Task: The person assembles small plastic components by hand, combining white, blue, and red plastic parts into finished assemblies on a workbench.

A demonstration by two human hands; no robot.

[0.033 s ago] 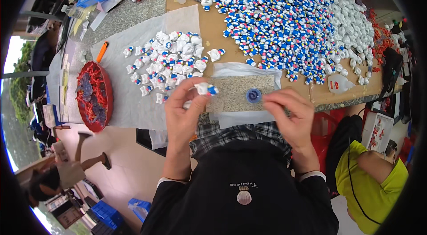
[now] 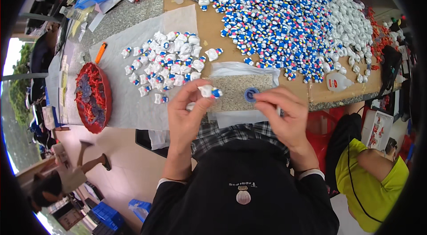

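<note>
My left hand [image 2: 190,107] is closed, with a small white figurine [image 2: 209,92] with blue and pink parts pinched between thumb and fingertips. Another white piece shows partly under those fingers. My right hand [image 2: 284,112] is closed in a pinch at the rim of a small round blue cap [image 2: 250,95]; whatever is between its fingertips is too small to make out. Under the cap lies a speckled stone slab [image 2: 231,81] on white cloth. Left of it, a heap of similar white figurines [image 2: 173,59] rests on a white sheet [image 2: 111,101].
A large pile of blue-and-white figurines [image 2: 275,21] covers the table's right, with white pieces [image 2: 351,21] beyond. A white glue bottle [image 2: 338,82] lies nearby. At left are a red bowl [image 2: 106,101] of red and purple bits and an orange cutter [image 2: 101,52]. Someone in yellow [image 2: 373,181] sits at right.
My right hand has moved left, its fingertips now at the blue cap's rim. My left hand, with the figurine in it, has shifted slightly right.
</note>
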